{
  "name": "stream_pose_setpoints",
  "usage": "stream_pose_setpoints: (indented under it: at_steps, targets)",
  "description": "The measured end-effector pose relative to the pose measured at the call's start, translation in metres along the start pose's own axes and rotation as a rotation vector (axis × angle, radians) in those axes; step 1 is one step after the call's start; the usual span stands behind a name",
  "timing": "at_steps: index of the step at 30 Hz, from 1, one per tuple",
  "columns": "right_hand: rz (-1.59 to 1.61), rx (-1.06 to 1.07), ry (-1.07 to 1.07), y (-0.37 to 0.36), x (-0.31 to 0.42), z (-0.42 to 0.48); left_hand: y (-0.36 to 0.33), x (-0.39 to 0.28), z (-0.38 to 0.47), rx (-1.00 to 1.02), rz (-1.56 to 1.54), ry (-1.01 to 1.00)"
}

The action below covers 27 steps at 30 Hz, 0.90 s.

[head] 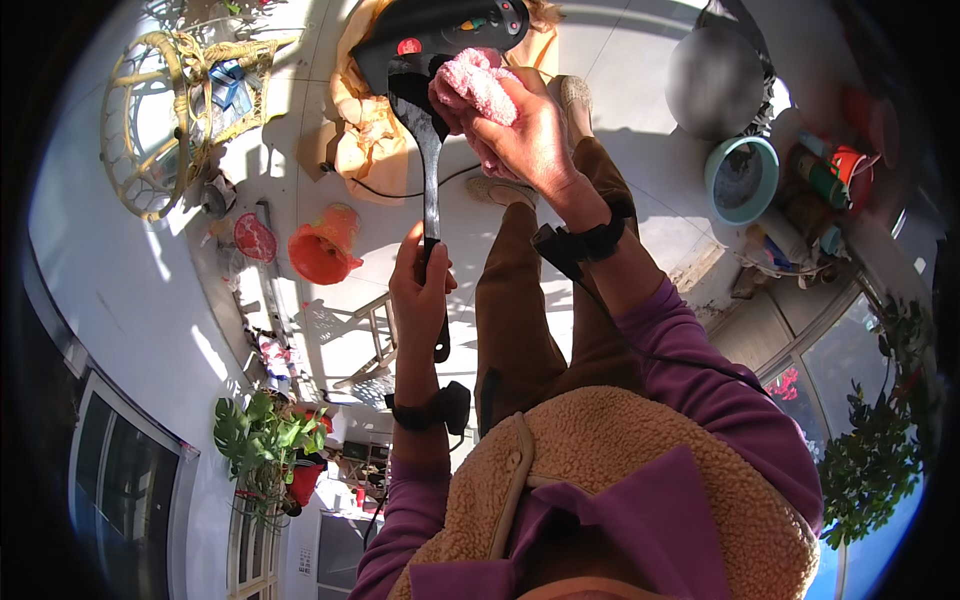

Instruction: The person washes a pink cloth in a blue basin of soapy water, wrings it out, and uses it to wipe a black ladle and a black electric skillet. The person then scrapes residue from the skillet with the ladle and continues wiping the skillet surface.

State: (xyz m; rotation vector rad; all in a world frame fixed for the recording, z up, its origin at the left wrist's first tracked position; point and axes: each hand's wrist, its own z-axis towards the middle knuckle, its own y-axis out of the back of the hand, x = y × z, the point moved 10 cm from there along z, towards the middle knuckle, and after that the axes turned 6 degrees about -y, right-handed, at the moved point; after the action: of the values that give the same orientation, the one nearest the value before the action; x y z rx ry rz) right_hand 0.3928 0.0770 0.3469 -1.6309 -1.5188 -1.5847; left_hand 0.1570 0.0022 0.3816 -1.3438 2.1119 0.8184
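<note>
My left hand (420, 281) grips the black handle of a dark metal cooking turner (430, 176), whose wide blade points away from me. A folded pink terry cloth (476, 86) is bunched in my right hand (529, 127), at the right edge of the blade. The fingertips behind the cloth are mostly hidden. Just beyond the blade lies a black electric appliance (450, 22) with a control panel and a round red sticker; its far part is cut off by the picture's rim. Brown wrapping paper (375, 161) is spread beneath it, and a black cord runs out over the floor.
An orange-red plastic vessel (322, 247) lies on the tiled floor to the left, near a small wooden stool (379, 330). A rattan chair (150, 127) stands farther left. On the right are a light-blue bucket (742, 180), a red bucket (855, 169) and clutter. Potted foliage (262, 427) grows behind.
</note>
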Motion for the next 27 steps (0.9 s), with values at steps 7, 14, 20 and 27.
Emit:
stream_pose_setpoints:
  at_steps: [7, 14, 20, 27]
  targets:
    - [0.078, 0.403, 0.209, -0.063, 0.05, -0.09, -0.002, -0.017, 0.039, -0.062, -0.643, -0.096]
    - [0.003, 0.388, 0.204, -0.054, 0.048, -0.093, 0.001, 0.04, 0.019, 0.007, -0.379, 0.158]
    - [0.112, 0.203, -0.233, -0.038, -0.026, -0.017, 0.003, 0.021, -0.011, -0.022, 0.454, -0.227]
    - [0.196, 0.064, -0.323, 0.018, -0.076, 0.008, 0.04, 0.077, -0.009, -0.077, 0.514, -0.142]
